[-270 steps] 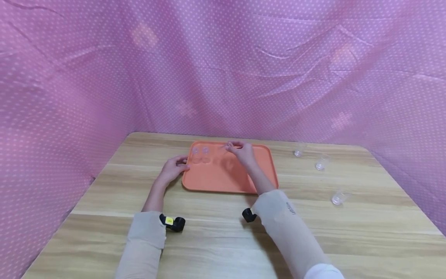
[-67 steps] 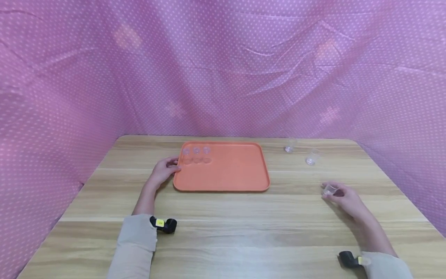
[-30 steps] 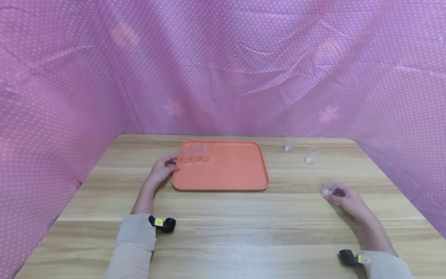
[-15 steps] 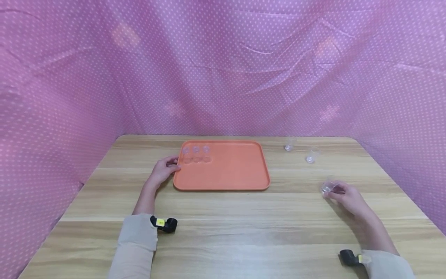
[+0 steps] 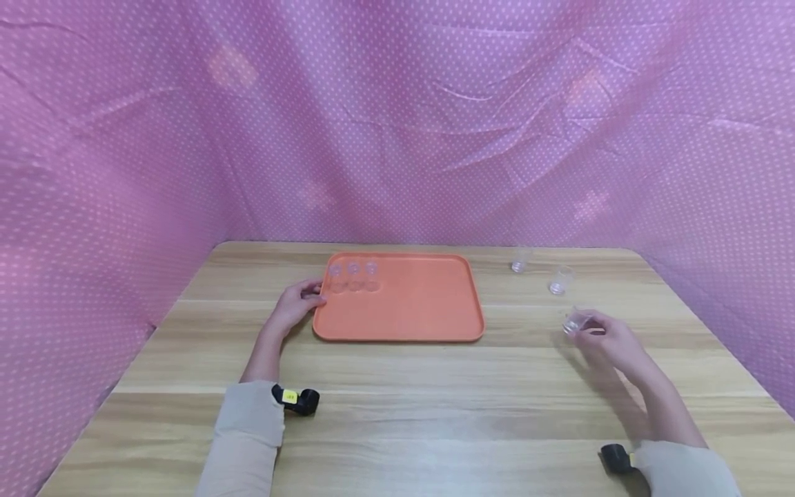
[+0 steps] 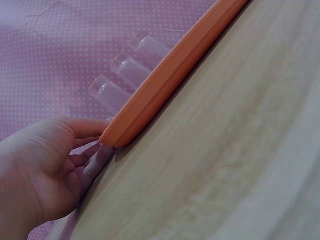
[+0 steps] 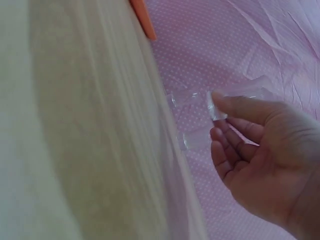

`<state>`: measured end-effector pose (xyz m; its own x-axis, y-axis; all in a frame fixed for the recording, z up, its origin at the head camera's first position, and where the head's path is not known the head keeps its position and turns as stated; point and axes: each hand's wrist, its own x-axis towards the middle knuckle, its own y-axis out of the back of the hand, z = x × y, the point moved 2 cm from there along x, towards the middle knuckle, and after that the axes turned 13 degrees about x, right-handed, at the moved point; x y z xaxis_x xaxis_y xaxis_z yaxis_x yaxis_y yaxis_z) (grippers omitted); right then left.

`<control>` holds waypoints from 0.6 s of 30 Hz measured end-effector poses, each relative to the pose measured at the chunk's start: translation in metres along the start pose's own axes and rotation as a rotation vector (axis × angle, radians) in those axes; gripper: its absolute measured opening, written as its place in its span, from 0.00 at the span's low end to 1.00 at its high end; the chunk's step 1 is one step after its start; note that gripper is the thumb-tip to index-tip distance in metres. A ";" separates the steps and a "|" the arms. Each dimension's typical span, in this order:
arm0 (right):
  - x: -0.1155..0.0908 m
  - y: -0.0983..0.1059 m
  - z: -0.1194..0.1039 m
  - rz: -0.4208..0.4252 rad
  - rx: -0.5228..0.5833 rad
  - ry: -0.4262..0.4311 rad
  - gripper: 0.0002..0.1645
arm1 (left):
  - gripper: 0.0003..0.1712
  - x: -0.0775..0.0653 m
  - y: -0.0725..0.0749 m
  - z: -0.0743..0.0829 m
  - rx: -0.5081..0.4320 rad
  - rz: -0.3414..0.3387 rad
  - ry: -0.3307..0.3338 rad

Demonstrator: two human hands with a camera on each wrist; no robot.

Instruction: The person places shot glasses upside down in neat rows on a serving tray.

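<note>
My left hand [image 5: 297,305] holds the left rim of the orange tray [image 5: 428,304], its fingers right at the corner in the left wrist view. Three small clear cups stand bottom-up in a row at the tray's back left; one is the nearest cup [image 6: 111,94] in the left wrist view. Right of the tray, my right hand [image 5: 615,343] pinches another clear cup [image 5: 574,322] between thumb and fingers. The right wrist view shows its thick base [image 7: 216,106] under my thumb, above the table.
Two more clear cups, a far one [image 5: 519,262] and a nearer one [image 5: 560,281], stand on the wooden table [image 5: 397,414] right of the tray. A pink dotted curtain [image 5: 397,138] hangs around the table's back and sides.
Earlier, my right hand was over the tray beside the cups there. It then reached right to a cup on the table and has lifted it, moving slightly left and back. My left hand stays.
</note>
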<state>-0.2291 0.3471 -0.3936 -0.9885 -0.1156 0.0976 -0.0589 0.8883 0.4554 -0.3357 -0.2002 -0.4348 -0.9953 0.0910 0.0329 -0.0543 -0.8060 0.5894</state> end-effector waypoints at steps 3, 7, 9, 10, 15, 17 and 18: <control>0.007 -0.004 -0.007 -0.007 0.014 0.028 0.24 | 0.29 0.000 0.000 -0.001 -0.012 0.001 -0.001; 0.018 -0.010 -0.016 -0.014 0.014 0.045 0.23 | 0.29 0.000 0.000 0.000 -0.017 0.001 -0.013; 0.023 -0.012 -0.021 -0.021 0.012 0.040 0.25 | 0.29 0.000 0.000 0.000 -0.017 0.000 -0.015; 0.025 -0.014 -0.023 -0.026 0.009 0.037 0.26 | 0.29 0.000 0.000 0.000 -0.013 0.001 -0.015; 0.039 -0.021 -0.032 -0.048 0.013 0.044 0.28 | 0.29 0.001 0.000 0.000 -0.008 0.002 0.002; 0.046 -0.025 -0.036 -0.054 0.009 0.061 0.27 | 0.29 0.000 0.000 0.001 -0.008 0.002 0.007; 0.049 -0.027 -0.037 -0.057 0.007 0.077 0.26 | 0.29 0.000 0.000 0.001 -0.007 0.002 0.006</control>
<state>-0.2708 0.3010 -0.3681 -0.9700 -0.1992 0.1394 -0.1158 0.8826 0.4557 -0.3357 -0.2000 -0.4341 -0.9959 0.0857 0.0288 -0.0529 -0.8102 0.5837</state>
